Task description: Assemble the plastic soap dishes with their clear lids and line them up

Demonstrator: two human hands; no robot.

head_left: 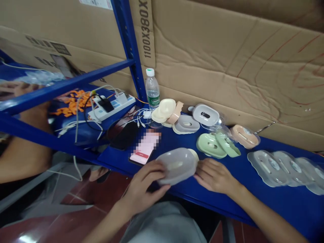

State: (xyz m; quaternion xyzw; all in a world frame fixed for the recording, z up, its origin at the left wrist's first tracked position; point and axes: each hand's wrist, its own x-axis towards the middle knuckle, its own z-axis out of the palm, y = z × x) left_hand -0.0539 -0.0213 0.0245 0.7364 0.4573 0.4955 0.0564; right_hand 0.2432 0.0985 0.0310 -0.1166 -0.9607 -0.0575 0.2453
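Observation:
A translucent grey oval soap box lies at the near edge of the blue shelf. My left hand wraps its fingers round the box's left side. Touching the box's right end is my right hand, fingers curled against it. A cream part peeks out behind the box. Green soap boxes lie just beyond my right hand.
Cream, pink, grey and peach soap boxes sit further back, clear lids at right. A water bottle, two phones, a power strip with cables and orange bits stand left. Cardboard lines the back. Another person's arm is at far left.

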